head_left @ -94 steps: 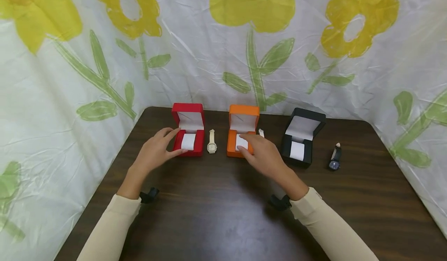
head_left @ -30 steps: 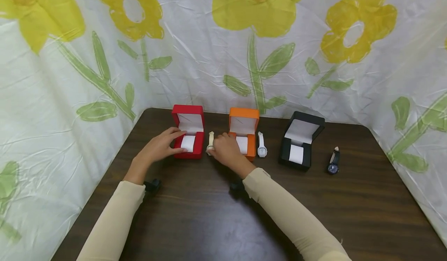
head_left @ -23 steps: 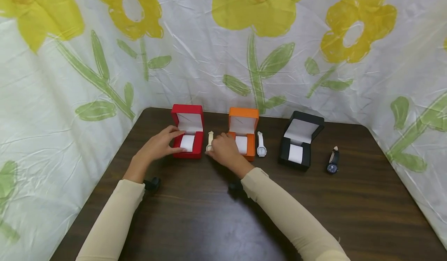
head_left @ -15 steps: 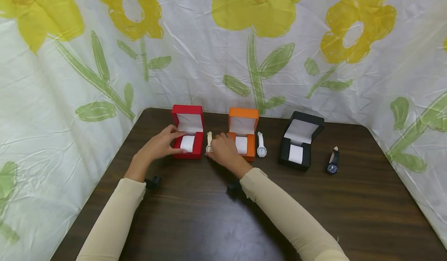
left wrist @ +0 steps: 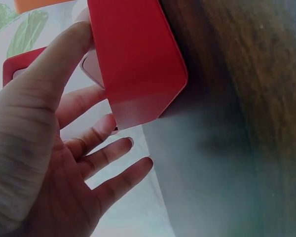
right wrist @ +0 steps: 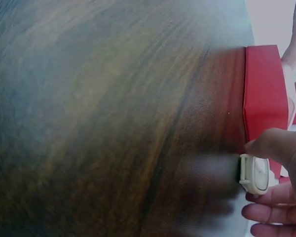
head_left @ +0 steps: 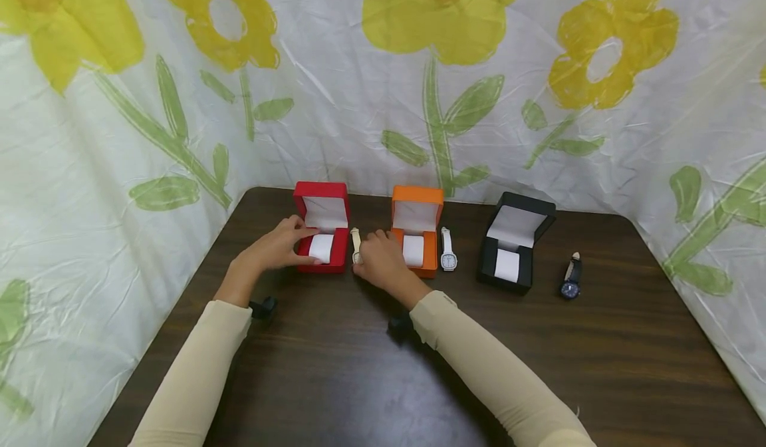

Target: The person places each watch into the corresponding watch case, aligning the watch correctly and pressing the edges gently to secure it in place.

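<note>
My left hand [head_left: 275, 246] reaches into the open red box [head_left: 340, 247] from its left side. Thumb and index finger pinch the white cushion [head_left: 321, 248] at its near and far ends, while the other fingers stay loosely spread behind the box in the left wrist view. Between the red and orange boxes, my right hand [head_left: 383, 261] pinches a cream-strapped wristwatch [head_left: 356, 241]. Its case [right wrist: 259, 174] sits between thumb and index finger in the right wrist view, close over the table. The right hand partly hides the watch in the head view.
An open orange box [head_left: 429, 251] with a white cushion stands right of the right hand. Beyond it are a white watch [head_left: 448, 251], an open black box [head_left: 524, 271] and a dark watch [head_left: 571, 279]. A floral curtain [head_left: 335, 101] hangs behind the dark table [head_left: 335, 367].
The right hand has moved left from the orange box's cushion to the cream watch, which has since shifted slightly left. The left hand's thumb and index finger have moved farther in at the red box's cushion.
</note>
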The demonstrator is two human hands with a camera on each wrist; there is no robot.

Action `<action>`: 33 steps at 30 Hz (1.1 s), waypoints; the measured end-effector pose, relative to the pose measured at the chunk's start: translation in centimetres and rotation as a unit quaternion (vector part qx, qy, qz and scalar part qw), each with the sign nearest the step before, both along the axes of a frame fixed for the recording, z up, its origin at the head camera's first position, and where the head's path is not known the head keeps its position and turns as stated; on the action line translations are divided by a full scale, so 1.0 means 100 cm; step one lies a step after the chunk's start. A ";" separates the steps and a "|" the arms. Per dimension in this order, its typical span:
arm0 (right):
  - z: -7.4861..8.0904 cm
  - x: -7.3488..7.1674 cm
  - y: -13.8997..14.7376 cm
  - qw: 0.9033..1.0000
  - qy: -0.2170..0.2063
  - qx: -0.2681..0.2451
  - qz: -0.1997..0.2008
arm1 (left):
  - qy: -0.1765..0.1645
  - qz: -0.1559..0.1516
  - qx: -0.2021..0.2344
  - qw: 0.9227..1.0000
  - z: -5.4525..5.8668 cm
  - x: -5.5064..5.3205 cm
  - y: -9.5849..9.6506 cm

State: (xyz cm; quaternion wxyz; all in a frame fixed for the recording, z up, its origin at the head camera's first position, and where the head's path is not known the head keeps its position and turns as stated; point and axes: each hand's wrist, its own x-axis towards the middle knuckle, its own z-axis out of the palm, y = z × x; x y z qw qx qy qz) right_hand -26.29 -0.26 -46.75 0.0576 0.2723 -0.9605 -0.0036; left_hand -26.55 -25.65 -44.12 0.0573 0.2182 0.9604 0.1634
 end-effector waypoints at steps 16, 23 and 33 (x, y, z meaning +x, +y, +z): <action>0.001 0.003 -0.002 0.998 -0.021 -0.052 -0.009 | -0.003 -0.001 0.020 1.000 -0.001 -0.005 0.000; 0.004 0.003 -0.003 0.994 -0.047 -0.093 -0.010 | 0.004 -0.007 0.046 0.999 -0.006 -0.007 -0.005; 0.005 0.002 -0.002 0.992 -0.054 -0.115 -0.009 | 0.004 -0.009 0.069 0.998 -0.007 -0.009 -0.004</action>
